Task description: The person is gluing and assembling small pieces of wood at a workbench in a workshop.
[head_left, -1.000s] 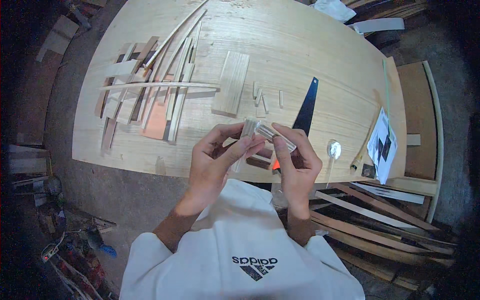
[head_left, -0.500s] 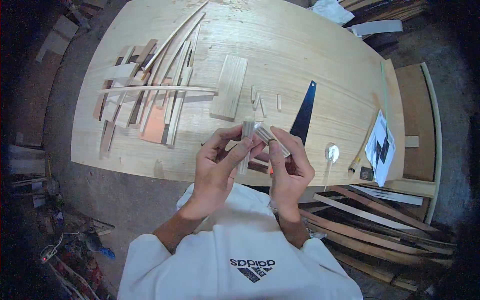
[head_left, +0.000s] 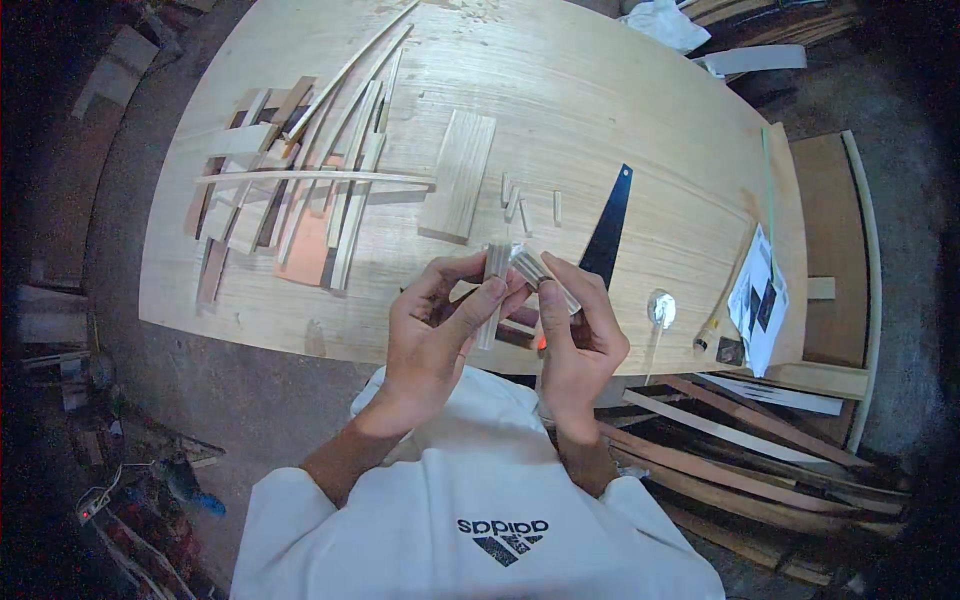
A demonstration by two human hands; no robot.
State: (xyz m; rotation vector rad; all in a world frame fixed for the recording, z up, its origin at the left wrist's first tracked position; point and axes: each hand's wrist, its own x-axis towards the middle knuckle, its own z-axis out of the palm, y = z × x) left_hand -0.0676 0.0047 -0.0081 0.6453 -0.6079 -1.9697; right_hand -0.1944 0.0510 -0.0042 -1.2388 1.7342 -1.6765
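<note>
My left hand (head_left: 435,330) grips a short pale wooden stick (head_left: 493,290) held upright above the near edge of the wooden table (head_left: 620,110). My right hand (head_left: 578,340) pinches a small bundle of short pale sticks (head_left: 545,278), tilted, its upper end touching the top of the left stick. Both hands are close together in front of my chest. A red-handled tool (head_left: 520,332) lies on the table under my hands, mostly hidden.
A heap of thin wood strips (head_left: 310,190) lies at the left, a flat wood block (head_left: 460,175) at the middle, three small sticks (head_left: 525,200) beside it. A dark saw blade (head_left: 608,232), round silvery object (head_left: 661,308) and folded paper (head_left: 758,298) lie right. Planks (head_left: 740,450) stack below right.
Both hands have shifted slightly left and closer to me, still holding the sticks; the bundle in my right hand has tilted more against the left stick.
</note>
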